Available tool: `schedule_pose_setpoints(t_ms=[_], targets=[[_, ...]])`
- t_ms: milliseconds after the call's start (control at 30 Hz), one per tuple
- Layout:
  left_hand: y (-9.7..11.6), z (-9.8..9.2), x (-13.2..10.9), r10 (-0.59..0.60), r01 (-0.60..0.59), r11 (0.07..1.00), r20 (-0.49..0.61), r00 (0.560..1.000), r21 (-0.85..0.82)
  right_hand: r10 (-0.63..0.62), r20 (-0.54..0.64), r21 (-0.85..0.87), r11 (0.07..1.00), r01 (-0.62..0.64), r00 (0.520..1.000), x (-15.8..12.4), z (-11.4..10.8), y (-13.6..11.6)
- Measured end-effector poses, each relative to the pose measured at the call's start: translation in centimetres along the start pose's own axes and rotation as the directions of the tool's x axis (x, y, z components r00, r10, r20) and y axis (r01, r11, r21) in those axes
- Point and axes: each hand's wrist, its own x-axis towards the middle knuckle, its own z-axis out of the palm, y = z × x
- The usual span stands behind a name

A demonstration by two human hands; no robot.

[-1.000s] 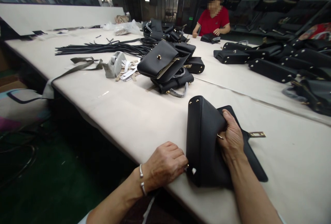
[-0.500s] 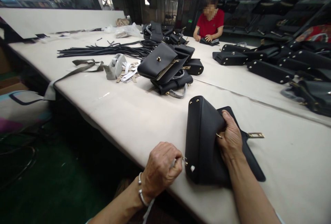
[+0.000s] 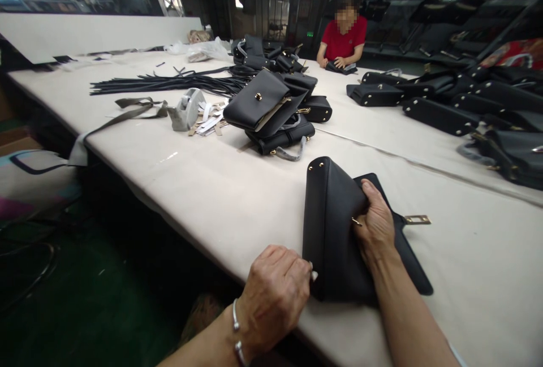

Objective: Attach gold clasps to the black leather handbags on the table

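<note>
A black leather handbag (image 3: 331, 231) with small gold studs lies on the pale table (image 3: 212, 197) near its front edge. Its flap with a gold clasp plate (image 3: 417, 220) spreads out to the right. My right hand (image 3: 375, 225) grips the bag's upper right side, thumb over the leather. My left hand (image 3: 275, 293) is curled at the bag's lower left corner, fingertips pinched at a small white bit (image 3: 314, 275) by a gold stud.
A pile of black bags (image 3: 271, 112) lies mid-table, with a grey tape dispenser (image 3: 186, 109), paper scraps and a bundle of black straps (image 3: 169, 80) to its left. More bags (image 3: 445, 112) lie at the right. A person in a red shirt (image 3: 343, 39) sits at the far end.
My left hand drew slightly away from the bag's corner, then came back and dropped lower, pinching at the corner again. The right hand has stayed in place on the bag.
</note>
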Motion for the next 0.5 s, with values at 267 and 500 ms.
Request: schedule_pose_setpoints(t_ms=[267, 500], targets=[[0.4, -1.5, 1.8, -0.012, -0.01, 0.994, 0.207, 0.978, 0.105, -0.02, 0.001, -0.034, 0.999, 0.02, 1.0, -0.1, 0.0, 0.0], [-0.8, -1.7, 3.0, -0.052, 0.04, 0.998, 0.338, 0.94, 0.043, -0.044, -0.008, -0.037, 0.998, 0.044, 0.999, -0.1, 0.1, 0.0]])
